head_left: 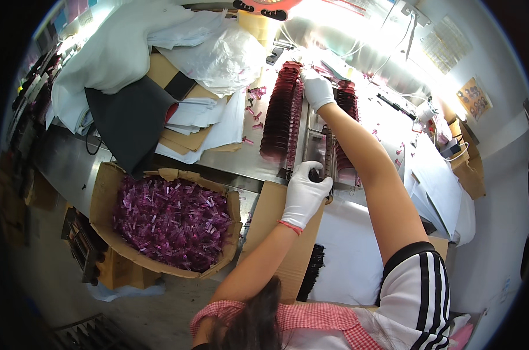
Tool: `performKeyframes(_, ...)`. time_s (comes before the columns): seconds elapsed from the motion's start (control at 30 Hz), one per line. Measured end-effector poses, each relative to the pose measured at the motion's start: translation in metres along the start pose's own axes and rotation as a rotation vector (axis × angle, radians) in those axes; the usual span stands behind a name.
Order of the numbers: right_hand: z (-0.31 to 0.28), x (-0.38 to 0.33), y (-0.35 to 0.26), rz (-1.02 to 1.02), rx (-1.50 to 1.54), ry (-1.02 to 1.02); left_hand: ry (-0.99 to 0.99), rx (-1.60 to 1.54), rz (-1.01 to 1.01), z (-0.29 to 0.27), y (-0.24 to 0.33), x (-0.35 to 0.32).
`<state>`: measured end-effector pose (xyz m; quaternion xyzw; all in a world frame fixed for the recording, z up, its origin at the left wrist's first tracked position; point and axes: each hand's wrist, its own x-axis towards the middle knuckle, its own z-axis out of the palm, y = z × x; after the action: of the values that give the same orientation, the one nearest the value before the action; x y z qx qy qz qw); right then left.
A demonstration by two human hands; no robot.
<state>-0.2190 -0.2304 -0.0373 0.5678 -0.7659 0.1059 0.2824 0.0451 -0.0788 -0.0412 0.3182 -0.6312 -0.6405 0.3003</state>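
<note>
On the metal worktop stands a long metal rack (313, 146) flanked by two rows of glossy dark red discs, which look like tinted lenses. The left row (279, 116) is long; my right forearm partly covers the right row (347, 99). White-gloved, my left hand (303, 195) curls around the rack's near end, with a dark rounded part (315, 174) between thumb and fingers. My right hand (318, 88), also in a white glove, reaches to the far end beside the left row. Its fingers are bent against the rack there; the fingertips are partly hidden.
A cardboard box (235, 219) full of small purple translucent plastic pieces (171, 221) stands at the left. Papers (200, 116), a dark sheet (127, 116) and crumpled plastic (218, 58) lie behind it. Loose pink pieces (255, 111) dot the worktop. Cardboard (282, 233) lies below my left hand.
</note>
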Motion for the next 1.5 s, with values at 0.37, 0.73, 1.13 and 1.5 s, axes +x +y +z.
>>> performKeyframes(0.37,-0.211,-0.163,-0.047,0.325,1.213,-0.211,-0.067,-0.786,-0.082,0.01,0.042,-0.03)
performKeyframes(0.73,-0.314,-0.329,0.022,0.294,0.488,-0.558,-0.598,-1.022,-0.379,0.119,0.011,-0.118)
performKeyframes(1.13,-0.304,-0.496,0.115,0.401,0.099,-0.851,-0.91,-0.264,-0.5,0.126,-0.003,-0.144)
performKeyframes(1.5,-0.304,-0.44,0.056,0.307,-0.531,-1.254,-0.112,0.871,0.937,-0.071,0.05,0.02)
